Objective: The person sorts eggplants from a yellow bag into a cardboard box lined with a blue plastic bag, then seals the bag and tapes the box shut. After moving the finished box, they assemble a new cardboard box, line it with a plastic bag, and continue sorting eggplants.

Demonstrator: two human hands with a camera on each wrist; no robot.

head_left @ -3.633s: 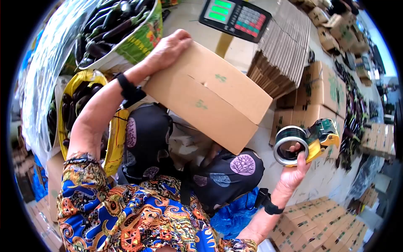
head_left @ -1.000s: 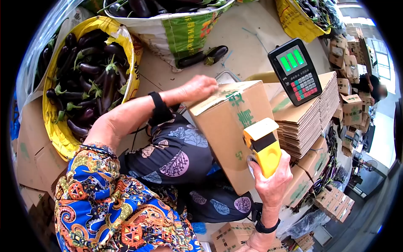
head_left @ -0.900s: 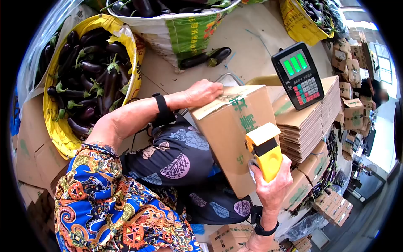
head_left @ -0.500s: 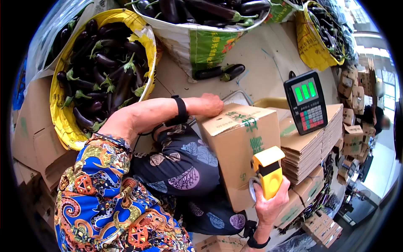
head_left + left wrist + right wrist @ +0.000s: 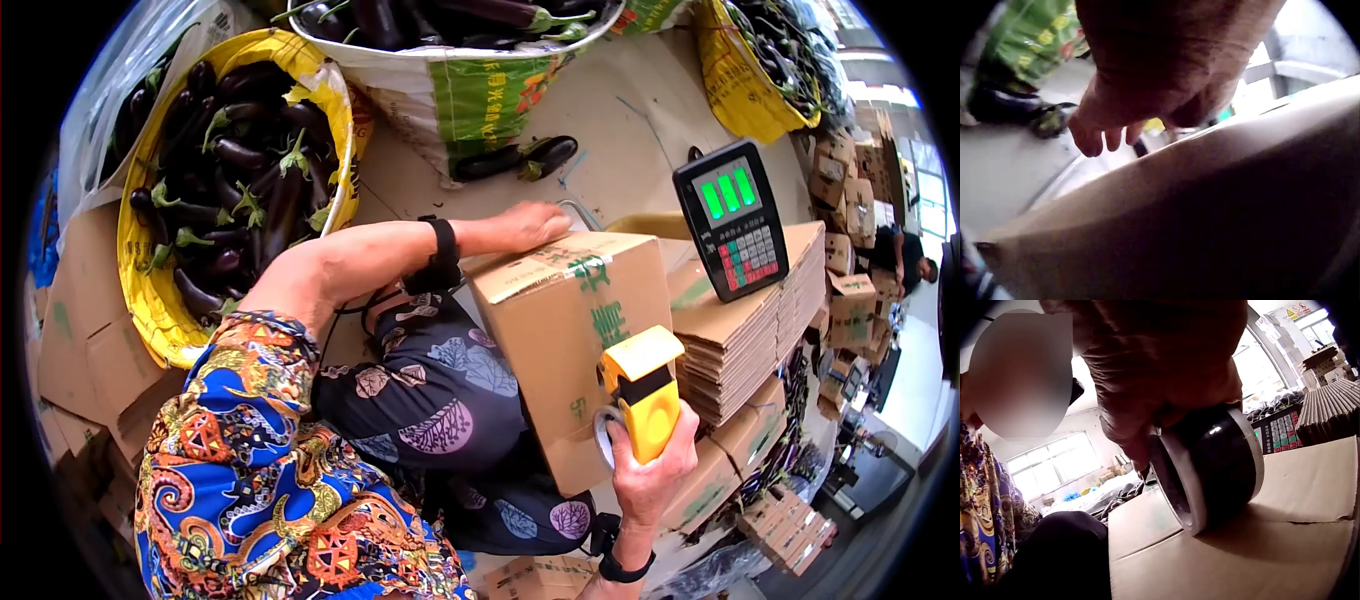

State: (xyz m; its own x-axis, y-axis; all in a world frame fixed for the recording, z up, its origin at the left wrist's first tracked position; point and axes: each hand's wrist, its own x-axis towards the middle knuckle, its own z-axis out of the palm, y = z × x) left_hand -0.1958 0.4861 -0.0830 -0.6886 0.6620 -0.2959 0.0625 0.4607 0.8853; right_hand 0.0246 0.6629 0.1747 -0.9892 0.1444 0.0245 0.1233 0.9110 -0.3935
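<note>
A cardboard box [image 5: 540, 370] with green print stands tilted against the person's patterned trousers. My left hand [image 5: 530, 226] lies along its upper left edge; in the left wrist view the fingers [image 5: 1088, 139] reach out past the edge of the box [image 5: 1147, 206]. Low on the near right side, my right hand [image 5: 657, 468] grips a yellow tape dispenser [image 5: 645, 400]. Its dark tape roll [image 5: 1229, 469] sits right at the cardboard across a flap seam in the right wrist view. Much of the right hand's grip is hidden behind the dispenser.
A scale display [image 5: 731, 220] stands beyond the box, beside a stack of flat cartons [image 5: 750, 330]. To the left is a yellow sack [image 5: 140, 300] of eggplants, with a white-green sack [image 5: 480, 100] behind. Loose eggplants [image 5: 548, 157] lie on the floor. Another person [image 5: 895, 260] is far right.
Since the oldest frame the box has been turned, and the right hand has brought the tape dispenser against it. In the last half second the left hand slid forward along the edge, its fingers straightening.
</note>
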